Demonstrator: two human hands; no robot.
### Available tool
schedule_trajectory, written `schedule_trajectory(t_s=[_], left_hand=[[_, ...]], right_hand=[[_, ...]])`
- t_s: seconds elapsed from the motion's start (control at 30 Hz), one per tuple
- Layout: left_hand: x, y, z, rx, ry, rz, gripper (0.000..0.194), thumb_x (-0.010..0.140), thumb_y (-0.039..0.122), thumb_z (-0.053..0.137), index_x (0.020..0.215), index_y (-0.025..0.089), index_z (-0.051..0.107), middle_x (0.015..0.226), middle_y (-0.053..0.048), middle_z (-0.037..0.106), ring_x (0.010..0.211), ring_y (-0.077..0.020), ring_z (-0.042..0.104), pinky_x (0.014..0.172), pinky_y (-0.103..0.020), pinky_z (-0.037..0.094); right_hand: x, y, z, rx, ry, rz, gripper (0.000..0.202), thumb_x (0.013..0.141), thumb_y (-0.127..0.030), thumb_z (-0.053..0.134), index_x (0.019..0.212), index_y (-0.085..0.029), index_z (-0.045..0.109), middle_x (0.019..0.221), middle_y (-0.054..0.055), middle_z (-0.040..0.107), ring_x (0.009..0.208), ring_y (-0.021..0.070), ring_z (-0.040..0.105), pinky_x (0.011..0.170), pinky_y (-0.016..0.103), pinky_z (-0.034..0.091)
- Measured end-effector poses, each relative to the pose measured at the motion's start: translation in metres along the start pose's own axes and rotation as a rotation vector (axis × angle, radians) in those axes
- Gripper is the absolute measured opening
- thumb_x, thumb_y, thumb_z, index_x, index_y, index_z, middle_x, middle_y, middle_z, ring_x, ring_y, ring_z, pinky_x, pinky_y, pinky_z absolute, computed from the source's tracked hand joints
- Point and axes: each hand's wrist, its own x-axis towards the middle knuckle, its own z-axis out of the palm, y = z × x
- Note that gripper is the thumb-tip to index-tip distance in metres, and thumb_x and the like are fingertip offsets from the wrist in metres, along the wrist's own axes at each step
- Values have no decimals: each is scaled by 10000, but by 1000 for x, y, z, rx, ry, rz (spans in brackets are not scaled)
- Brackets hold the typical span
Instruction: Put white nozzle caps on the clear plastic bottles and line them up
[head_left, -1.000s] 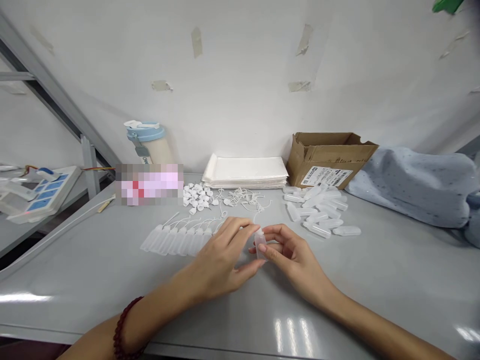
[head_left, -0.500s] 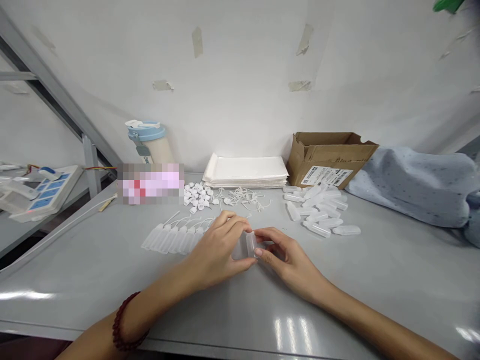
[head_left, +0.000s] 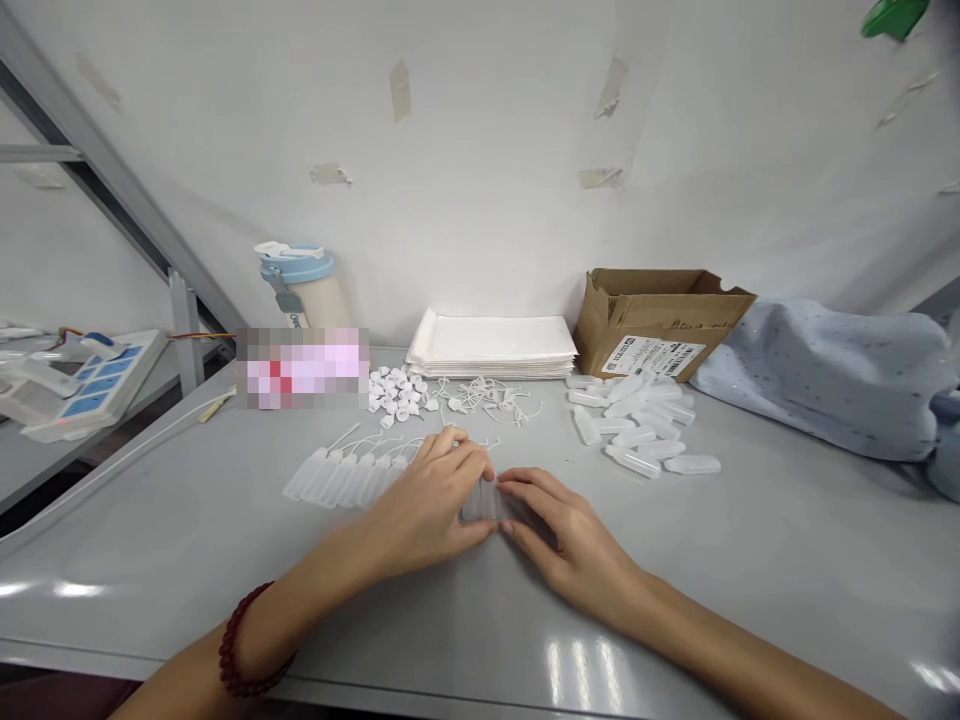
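Several small translucent plastic bottles [head_left: 480, 500] lie side by side on the grey table between my hands. My left hand [head_left: 435, 500] arches over them, with its fingertips at their upper ends and its thumb at their lower ends. From the right, my right hand [head_left: 566, 535] closes its fingertips and thumb on the ends of the rightmost bottle. To the left lies a row of similar bottles [head_left: 341, 480] with white caps and thin white cords, partly covered by my left hand. Loose uncapped bottles [head_left: 637, 425] are piled at the right.
White caps [head_left: 397, 392] and tangled white cords [head_left: 480, 395] lie behind my hands. Farther back are stacked white envelopes [head_left: 491, 345], an open cardboard box [head_left: 664, 330], a tumbler [head_left: 311, 290] and a blue-grey cloth [head_left: 832, 380]. A white device [head_left: 94, 385] stands at the far left.
The bottle in my right hand has gone down and slightly left, and now lies flat against the others. My left hand has shifted slightly left.
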Motion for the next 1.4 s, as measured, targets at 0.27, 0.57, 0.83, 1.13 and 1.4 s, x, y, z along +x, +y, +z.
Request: schedule_trajectory(t_s=[0.27,0.57,0.83,1.13,1.4], left_hand=[[0,2,-6,-5,-21,-2,169,797,209,623,907,206,495,1006,-47,590,1066,-257,428,875,-414,422],[0,6,-11,3,-55,2,177,778,167,624,872,204,479,1002,-47,588,1065,-253,449,869,-406,427],[-1,7,-14,-28,-25,9,170,782,197,632,880,206,494,1050,-60,591,1119,-266,436,884,-415,430],[4,-12,-22,64,441,-96,128,838,102,446,890,191,522,978,-69,625,1005,-248,466,838,-407,447],[3,-44,-18,164,306,-184,302,805,59,381,966,160,615,1084,-75,637,1066,-276,442,905,-489,440]], right_hand=[[-1,2,0,-35,16,-4,239,885,-192,519,1109,-167,599,1213,151,572,1113,256,574,915,443,512],[-1,4,2,-22,22,-35,210,873,-206,570,1076,-160,598,1153,143,601,1069,249,586,893,439,513],[0,3,1,-15,12,-27,197,873,-212,564,1063,-179,603,1135,131,597,1042,243,594,873,420,521],[-1,0,-1,-16,-12,-4,186,865,-196,563,1041,-170,618,1133,132,598,1040,240,599,870,412,527],[5,10,-20,-152,94,-38,183,889,-239,535,1047,-194,616,1138,126,612,1053,247,607,897,445,512]])
